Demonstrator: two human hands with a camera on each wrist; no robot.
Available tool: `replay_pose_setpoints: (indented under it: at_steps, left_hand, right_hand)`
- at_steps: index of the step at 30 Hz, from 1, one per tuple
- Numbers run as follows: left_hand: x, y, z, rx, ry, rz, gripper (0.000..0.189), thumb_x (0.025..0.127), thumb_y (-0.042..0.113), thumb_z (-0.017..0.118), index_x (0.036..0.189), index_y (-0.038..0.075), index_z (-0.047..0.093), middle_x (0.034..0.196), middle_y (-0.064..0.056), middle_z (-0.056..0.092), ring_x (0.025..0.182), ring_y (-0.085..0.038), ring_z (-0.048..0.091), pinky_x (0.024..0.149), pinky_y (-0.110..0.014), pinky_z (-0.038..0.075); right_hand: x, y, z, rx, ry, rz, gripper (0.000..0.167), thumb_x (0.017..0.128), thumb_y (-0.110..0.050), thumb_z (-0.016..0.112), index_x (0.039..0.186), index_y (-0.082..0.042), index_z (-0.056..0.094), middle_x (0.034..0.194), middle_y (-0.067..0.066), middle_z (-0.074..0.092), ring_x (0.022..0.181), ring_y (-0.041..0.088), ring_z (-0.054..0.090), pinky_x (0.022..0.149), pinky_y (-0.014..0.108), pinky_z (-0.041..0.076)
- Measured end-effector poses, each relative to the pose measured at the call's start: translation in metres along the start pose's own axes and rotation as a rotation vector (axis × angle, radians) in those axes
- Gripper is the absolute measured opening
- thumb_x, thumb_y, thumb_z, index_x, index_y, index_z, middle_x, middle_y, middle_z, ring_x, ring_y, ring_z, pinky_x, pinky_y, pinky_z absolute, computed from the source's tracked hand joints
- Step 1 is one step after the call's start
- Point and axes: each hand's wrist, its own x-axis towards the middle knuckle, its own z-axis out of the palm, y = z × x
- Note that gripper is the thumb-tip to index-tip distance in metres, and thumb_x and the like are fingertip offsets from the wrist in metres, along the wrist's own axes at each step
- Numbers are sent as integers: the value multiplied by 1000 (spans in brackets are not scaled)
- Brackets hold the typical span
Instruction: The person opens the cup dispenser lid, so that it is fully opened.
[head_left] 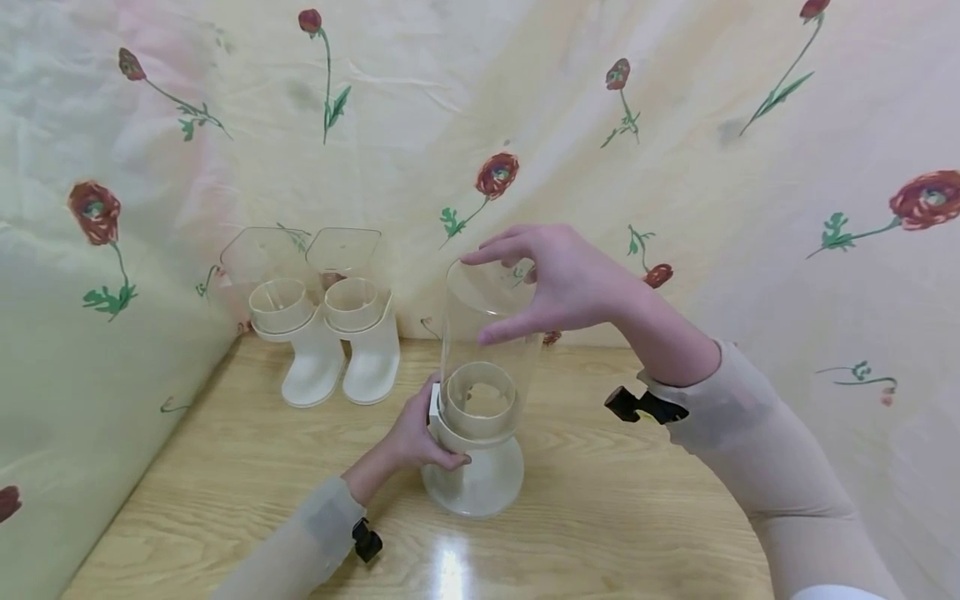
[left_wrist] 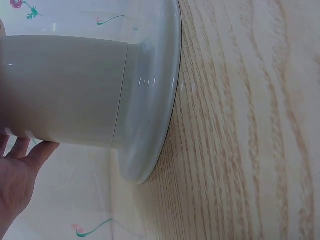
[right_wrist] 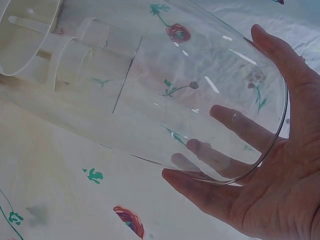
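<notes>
A dispenser stands upright in front of me in the head view, with a tall clear cylinder [head_left: 463, 333], a cream collar [head_left: 480, 440] and a round white base [head_left: 476, 500]. My left hand [head_left: 412, 433] grips the collar's left side, thumb across its front. In the left wrist view, that hand's fingertips [left_wrist: 47, 146] lie against the cream body [left_wrist: 65, 90]. Over the cylinder's top arches my right hand [head_left: 570, 279], fingers and thumb spread round the rim. Its fingers show through the clear wall [right_wrist: 150, 100] in the right wrist view.
Two similar dispensers stand side by side at the back left, each with a curved white stand [head_left: 311, 367] and a clear hopper [head_left: 345, 250]. A floral cloth [head_left: 712, 208] hangs close behind the wooden table [head_left: 637, 500] and along its left side.
</notes>
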Motion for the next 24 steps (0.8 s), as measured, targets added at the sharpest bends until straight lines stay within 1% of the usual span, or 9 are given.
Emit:
replay_pose_setpoints:
  at_steps: [5, 8, 12, 17, 20, 24]
  left_hand:
    - [1, -1, 0, -7, -3, -4, 118, 53, 12, 101, 155, 13, 42, 140, -13, 67, 126, -37, 66, 116, -36, 52]
    - [1, -2, 0, -4, -3, -4, 117, 53, 12, 101, 154, 14, 42, 140, -12, 67, 127, -36, 66, 117, -36, 52]
    - [1, -1, 0, 9, -5, -2, 116, 54, 12, 101, 154, 13, 42, 140, -14, 67, 127, -34, 66, 117, -37, 53]
    - [1, 0, -1, 11, -4, -26, 115, 53, 11, 101, 152, 9, 43, 139, -16, 67, 127, -29, 66, 116, -37, 53]
    - [1, 0, -1, 8, -2, -29, 115, 53, 11, 101, 151, 7, 43, 138, -16, 68, 126, -30, 66, 116, -37, 53]
    - [2, -1, 0, 2, -4, -23, 115, 53, 11, 101, 152, 7, 43, 138, -12, 68, 126, -33, 66, 117, -37, 53]
  right_hand:
    - [1, -1, 0, -8, -9, 22, 82, 70, -53, 97, 143, -29, 68, 149, -5, 64, 135, 14, 60, 98, 41, 63]
    - [0, -2, 1, -19, -3, 21, 82, 70, -53, 97, 143, -30, 68, 148, -4, 64, 135, 14, 59, 96, 39, 63]
    - [-3, -7, 2, -19, 6, 19, 82, 70, -51, 98, 143, -31, 67, 148, -4, 64, 133, 16, 60, 97, 41, 61]
    - [-7, -12, 5, -17, 21, 15, 83, 69, -51, 98, 144, -31, 67, 147, -2, 64, 133, 18, 60, 104, 45, 58]
    - [-8, -14, 6, -23, 33, 6, 84, 68, -51, 98, 143, -29, 67, 146, -2, 65, 135, 18, 60, 106, 44, 57]
    - [-8, -14, 5, -29, 30, 1, 85, 68, -51, 99, 143, -29, 67, 146, -3, 65, 134, 18, 60, 105, 43, 57]
